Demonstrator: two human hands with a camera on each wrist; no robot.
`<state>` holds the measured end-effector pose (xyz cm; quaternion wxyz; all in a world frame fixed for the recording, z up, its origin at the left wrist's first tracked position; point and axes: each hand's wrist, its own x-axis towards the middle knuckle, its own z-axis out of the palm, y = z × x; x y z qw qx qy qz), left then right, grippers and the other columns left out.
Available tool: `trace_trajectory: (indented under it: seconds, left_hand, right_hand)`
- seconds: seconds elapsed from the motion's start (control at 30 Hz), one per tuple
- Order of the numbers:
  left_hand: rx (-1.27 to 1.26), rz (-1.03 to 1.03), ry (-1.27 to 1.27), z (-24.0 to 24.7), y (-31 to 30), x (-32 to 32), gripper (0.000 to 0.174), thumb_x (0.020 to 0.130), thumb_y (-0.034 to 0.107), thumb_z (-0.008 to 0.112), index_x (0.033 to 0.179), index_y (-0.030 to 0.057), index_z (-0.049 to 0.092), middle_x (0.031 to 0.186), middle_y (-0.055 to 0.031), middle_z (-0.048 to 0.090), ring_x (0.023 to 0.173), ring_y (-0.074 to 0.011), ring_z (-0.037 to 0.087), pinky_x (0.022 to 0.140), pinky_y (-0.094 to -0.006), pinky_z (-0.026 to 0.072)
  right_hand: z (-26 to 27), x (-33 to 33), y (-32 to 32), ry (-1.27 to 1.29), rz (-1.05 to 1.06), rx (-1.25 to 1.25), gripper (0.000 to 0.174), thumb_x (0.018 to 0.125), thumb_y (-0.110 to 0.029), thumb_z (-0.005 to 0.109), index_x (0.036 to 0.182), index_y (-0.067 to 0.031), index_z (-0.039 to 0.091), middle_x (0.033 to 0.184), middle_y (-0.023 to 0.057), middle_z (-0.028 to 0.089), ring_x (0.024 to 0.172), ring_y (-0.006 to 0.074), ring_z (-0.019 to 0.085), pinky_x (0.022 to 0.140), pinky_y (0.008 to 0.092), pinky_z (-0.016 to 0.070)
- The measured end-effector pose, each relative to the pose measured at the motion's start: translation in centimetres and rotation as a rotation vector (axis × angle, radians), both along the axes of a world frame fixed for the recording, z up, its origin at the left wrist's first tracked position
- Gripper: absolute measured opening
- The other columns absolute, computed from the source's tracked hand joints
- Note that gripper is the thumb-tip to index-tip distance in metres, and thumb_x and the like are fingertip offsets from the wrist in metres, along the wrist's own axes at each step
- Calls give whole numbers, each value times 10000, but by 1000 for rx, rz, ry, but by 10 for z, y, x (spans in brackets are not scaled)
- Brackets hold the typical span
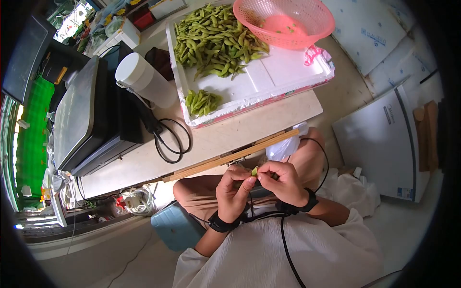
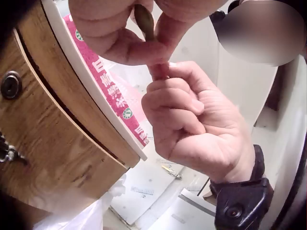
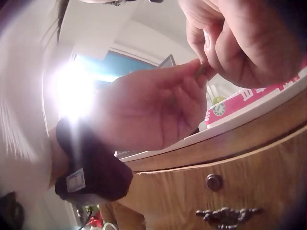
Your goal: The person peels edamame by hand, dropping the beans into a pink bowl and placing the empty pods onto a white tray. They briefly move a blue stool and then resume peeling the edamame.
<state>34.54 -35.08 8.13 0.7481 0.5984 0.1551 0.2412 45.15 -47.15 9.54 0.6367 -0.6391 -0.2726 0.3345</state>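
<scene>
Both hands meet above the lap, in front of the table edge. A green pod [image 1: 254,171] is pinched between the fingertips of the left hand [image 1: 232,193] and the right hand [image 1: 284,182]. In the left wrist view the pod [image 2: 144,22] stands up between curled fingers, with the right hand [image 2: 201,124] just behind. From the right wrist only a sliver of the pod [image 3: 200,70] shows between the left hand [image 3: 148,108] and right hand [image 3: 254,43]. A large heap of pods [image 1: 211,41] and a small pile [image 1: 202,102] lie on the white foam tray [image 1: 259,98].
A pink basket [image 1: 307,30] holding a few green beans stands on the tray's far right. Left of the tray are a white cup [image 1: 146,79], a looped black cable [image 1: 181,152] and a dark machine [image 1: 79,115]. The table's wooden edge [image 1: 230,156] runs just beyond the hands.
</scene>
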Motion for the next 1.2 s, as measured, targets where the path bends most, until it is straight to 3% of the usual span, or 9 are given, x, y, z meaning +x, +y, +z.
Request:
trace_trajectory:
  seconds: [0.3, 0.4, 0.53, 0.6, 0.73, 0.93, 1.0, 1.13, 1.2]
  left_hand:
    - [-250, -104, 9, -5, 3, 0, 88, 879, 6, 623, 894, 29, 539, 843, -59, 559, 699, -114, 557, 610, -231, 475]
    - [-357, -155, -29, -6, 5, 2, 88, 879, 10, 625, 887, 32, 541, 852, -59, 564, 705, -117, 564, 623, -234, 484]
    - [-292, -151, 42, -1, 6, 4, 144, 851, 39, 668, 916, 17, 541, 878, -94, 578, 726, -165, 588, 646, -265, 488]
    - [562, -16, 147, 8, 5, 7, 200, 811, 33, 709, 949, 1, 568, 896, -100, 608, 779, -184, 621, 713, -272, 505]
    - [826, 56, 202, 12, 5, 4, 265, 754, 12, 735, 980, -9, 597, 887, -126, 629, 794, -253, 648, 695, -308, 507]
    - [298, -70, 288, -2, 8, -3, 170, 835, 34, 679, 976, -15, 596, 913, -102, 655, 816, -172, 651, 733, -298, 520]
    - [-218, -94, 152, -3, 7, -3, 114, 897, 39, 612, 982, -33, 587, 921, -87, 652, 825, -139, 636, 760, -276, 529]
    - [-260, -142, 149, -4, 12, -5, 104, 925, 34, 568, 986, -49, 578, 934, -87, 643, 829, -138, 635, 773, -263, 533]
    - [-219, -120, 177, -4, 12, -5, 120, 928, 42, 565, 1000, -53, 583, 952, -90, 642, 843, -138, 635, 780, -271, 539]
  right_hand:
    - [0, -4, 1, 46, -52, 41, 54, 874, -36, 584, 824, -15, 589, 650, -78, 496, 558, -22, 394, 477, 160, 314]
    - [2, -5, 3, 104, -66, 54, 57, 874, -46, 583, 825, -17, 587, 677, -72, 520, 579, -24, 414, 495, 153, 333]
    - [-7, -1, 4, 101, -104, 69, 39, 856, -29, 581, 841, 4, 593, 696, -26, 587, 609, 1, 483, 532, 172, 408]
    - [-7, 2, 5, 44, -154, 32, 48, 848, -36, 592, 831, 9, 587, 697, -20, 582, 623, 14, 492, 546, 187, 413]
    - [-9, 5, 4, 2, -70, -25, 46, 838, -29, 604, 828, 9, 581, 675, -19, 564, 605, 23, 483, 536, 200, 408]
    - [-8, 0, 6, -77, -58, -22, 74, 824, -15, 621, 798, 5, 554, 633, -10, 532, 587, 30, 474, 529, 211, 407]
    - [-10, -3, 6, -32, -66, -4, 87, 826, -17, 618, 783, 4, 545, 630, -7, 531, 584, 33, 474, 526, 210, 405]
    - [-15, -3, 6, -65, -53, 0, 81, 833, -24, 615, 804, 4, 545, 651, -15, 536, 579, 27, 464, 518, 201, 393]
    - [-15, -2, 8, 90, -34, 26, 125, 856, -79, 639, 822, -5, 545, 681, -25, 541, 586, 19, 462, 516, 190, 383]
